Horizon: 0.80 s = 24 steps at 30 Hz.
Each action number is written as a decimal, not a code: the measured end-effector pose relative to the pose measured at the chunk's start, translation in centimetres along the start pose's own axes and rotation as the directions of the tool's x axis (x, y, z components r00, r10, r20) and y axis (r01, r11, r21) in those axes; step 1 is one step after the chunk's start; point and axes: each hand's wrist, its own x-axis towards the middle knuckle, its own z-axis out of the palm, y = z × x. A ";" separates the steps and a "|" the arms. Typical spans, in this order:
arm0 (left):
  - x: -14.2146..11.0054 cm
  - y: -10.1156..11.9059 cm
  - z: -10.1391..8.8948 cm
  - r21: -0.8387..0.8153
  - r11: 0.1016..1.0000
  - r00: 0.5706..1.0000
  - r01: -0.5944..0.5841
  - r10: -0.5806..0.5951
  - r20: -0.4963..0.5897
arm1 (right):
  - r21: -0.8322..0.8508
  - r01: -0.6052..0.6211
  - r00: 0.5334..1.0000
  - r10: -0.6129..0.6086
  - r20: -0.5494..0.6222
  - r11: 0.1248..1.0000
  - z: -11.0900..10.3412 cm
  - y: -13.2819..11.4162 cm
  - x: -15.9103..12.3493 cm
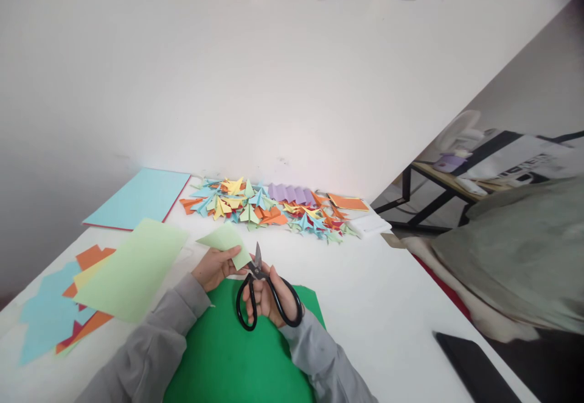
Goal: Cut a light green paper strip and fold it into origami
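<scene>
The left hand (219, 267) pinched a slip (225, 239) of pale green paper, thumb on top and fingers beneath, well in from the edge nearest the tool — presumably to keep skin away from the blades while stiffening the sheet. The right hand (269, 296) gripped the scissors (258, 273); their black loops stood well apart and the blades were parted, one pointing up and away, the other close in at the slip's corner. Whether that blade touched the paper I couldn't tell. Both hands were up over the green mat (237, 360), in front of the body, where I'd guess the cut was easiest to watch.

To the left, a larger sheet (137, 269) of the same pale green lay partly over a spread of coloured scraps (50, 306), within easy reach of the left arm. Behind it sat a blue sheet (141, 199), flat on the table (374, 293). Folded planes (249, 214) were heaped along the wall with a pleated purple strip (289, 194) among them — pushed back, it seemed, to leave elbow room. A black slab (474, 366) rested at the right edge, well apart from the paper, and beyond it another person (511, 251) was partly in sight.
</scene>
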 end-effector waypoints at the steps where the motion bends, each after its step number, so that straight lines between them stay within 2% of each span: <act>1: 0.0 0.0 0.0 0.006 1.000 1.000 0.000 0.000 0.002 | 0.000 0.003 1.000 -0.003 0.002 1.000 0.0 0.0 0.0; 11: -0.2 0.4 0.0 0.045 0.999 1.000 0.002 -0.003 0.027 | 0.042 0.003 0.999 -0.005 0.035 0.999 -0.4 0.1 0.1; 24: -0.5 0.9 -0.3 0.117 0.993 0.999 -0.003 -0.003 0.049 | -0.038 -0.026 0.998 0.028 0.062 0.999 -1.0 0.2 0.0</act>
